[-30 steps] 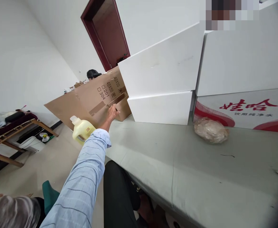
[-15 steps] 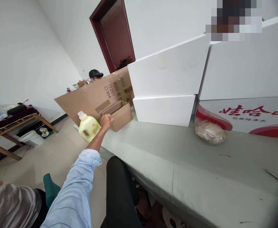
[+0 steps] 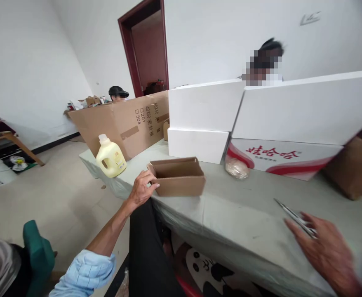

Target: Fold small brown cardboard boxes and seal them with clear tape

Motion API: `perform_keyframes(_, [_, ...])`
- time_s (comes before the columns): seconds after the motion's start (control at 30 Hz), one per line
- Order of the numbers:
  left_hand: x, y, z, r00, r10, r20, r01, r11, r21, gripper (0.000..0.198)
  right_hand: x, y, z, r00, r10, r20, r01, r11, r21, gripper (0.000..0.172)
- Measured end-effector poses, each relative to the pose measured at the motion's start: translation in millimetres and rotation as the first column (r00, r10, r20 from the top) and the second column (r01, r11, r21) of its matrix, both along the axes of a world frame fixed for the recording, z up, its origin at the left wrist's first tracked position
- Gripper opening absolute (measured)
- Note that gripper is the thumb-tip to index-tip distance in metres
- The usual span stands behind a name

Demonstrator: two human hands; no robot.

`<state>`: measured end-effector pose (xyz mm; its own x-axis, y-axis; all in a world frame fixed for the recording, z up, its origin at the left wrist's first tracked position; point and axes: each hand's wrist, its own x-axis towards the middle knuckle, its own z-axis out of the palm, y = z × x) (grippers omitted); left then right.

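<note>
My left hand (image 3: 142, 189) grips the left end of a small open brown cardboard box (image 3: 178, 176) that rests on the grey table (image 3: 236, 210) near its front edge. At the lower right my right hand (image 3: 326, 251) lies on the table, fingers stretched out, touching a pair of metal scissors (image 3: 295, 216). A pale yellow plastic jug (image 3: 110, 156) with a white cap stands at the table's left end.
White foam boxes (image 3: 255, 111) and a red-and-white printed carton (image 3: 280, 156) are stacked along the table's far side. A wrapped clear-plastic bundle (image 3: 236, 168) lies before them. A big cardboard sheet (image 3: 122, 121) stands left. Two people sit behind the stacks. A green chair (image 3: 37, 251) is lower left.
My left hand has pulled the small cardboard box from the far left end toward me along the table. My right hand and the scissors have come into view.
</note>
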<state>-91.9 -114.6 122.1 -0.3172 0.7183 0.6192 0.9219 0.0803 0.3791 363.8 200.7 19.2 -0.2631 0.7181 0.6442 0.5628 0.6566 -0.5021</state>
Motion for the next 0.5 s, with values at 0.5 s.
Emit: perform_keyframes(0.5, [101.1, -16.5, -0.3, 0.872, -0.486, -0.065, 0.489, 0.869, 0.075, 0.015, -58.5, -117.9, 28.4, 0.798, 0.6, 0.053, -0.572, 0.783, -0.244, 0.12])
